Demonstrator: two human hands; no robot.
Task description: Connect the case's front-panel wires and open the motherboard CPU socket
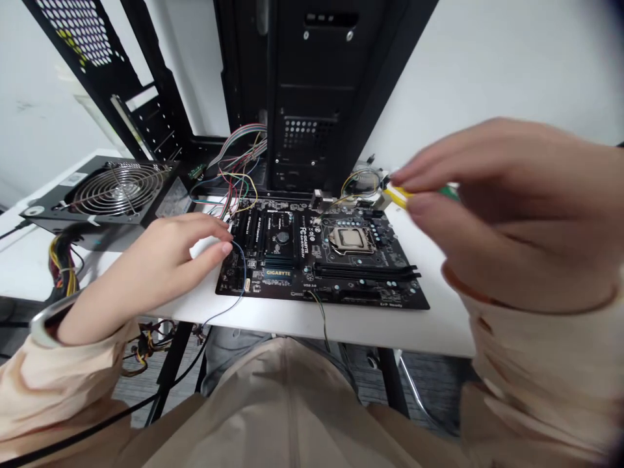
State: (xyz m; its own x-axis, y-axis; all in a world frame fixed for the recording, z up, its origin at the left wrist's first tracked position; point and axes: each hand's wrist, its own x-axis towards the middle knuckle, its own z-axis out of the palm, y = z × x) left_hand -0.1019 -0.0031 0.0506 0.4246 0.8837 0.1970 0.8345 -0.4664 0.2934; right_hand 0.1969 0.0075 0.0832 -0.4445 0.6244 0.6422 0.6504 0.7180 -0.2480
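Note:
A black Gigabyte motherboard (287, 302) lies flat on the white table, with a processor (351, 239) seated in its metal socket frame. My left hand (188, 250) hovers at the board's left edge, beside a thin blue wire (244, 266) and a bundle of thin coloured wires (231, 195). Its thumb and fingers are a little apart, with nothing visibly gripped. My right hand (517, 208) is raised above the table, right of the board. Between thumb and fingers it pinches a slim yellow object (398, 195) with a green part; most of it is hidden by the hand.
A black computer case (312, 97) stands behind the board. At the left is a power supply (112, 188) with a round fan grille and a thick cable bundle (63, 260). A cooler-like part with wires (363, 182) sits behind the board. A black cable (121, 413) crosses the lower left.

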